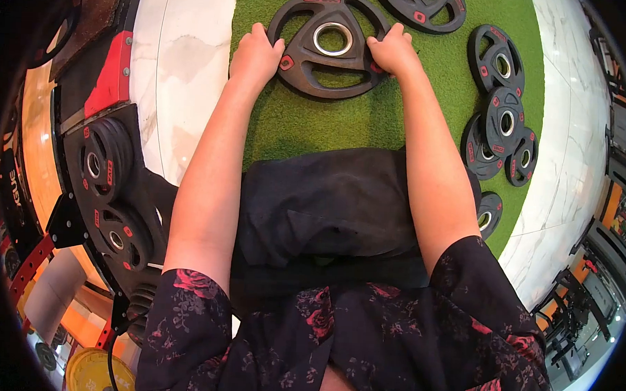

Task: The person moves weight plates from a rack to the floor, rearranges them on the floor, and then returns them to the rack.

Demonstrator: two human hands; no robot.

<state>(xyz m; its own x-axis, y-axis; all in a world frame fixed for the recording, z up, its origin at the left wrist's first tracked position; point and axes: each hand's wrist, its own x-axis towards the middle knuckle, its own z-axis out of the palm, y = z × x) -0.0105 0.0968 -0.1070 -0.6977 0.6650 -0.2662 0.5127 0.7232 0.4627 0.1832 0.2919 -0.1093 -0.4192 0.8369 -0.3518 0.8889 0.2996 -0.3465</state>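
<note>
A large black weight plate (309, 42) with a silver centre ring, three openings and red markings is at the top middle, over green turf (288, 129). My left hand (256, 54) grips its left rim, with the thumb on the near side of the edge. On the opposite rim, my right hand (394, 51) is closed in the same way. Both arms reach forward, one on each side of the dark cloth over my lap (326, 203). Whether the plate touches the turf cannot be made out.
Several smaller black plates (503, 123) lie on the turf at the right, some overlapping. Another plate (440, 21) is at the top right. At the left, a rack (70, 142) holds more plates (125, 154). A yellow plate (90, 370) shows at the bottom left.
</note>
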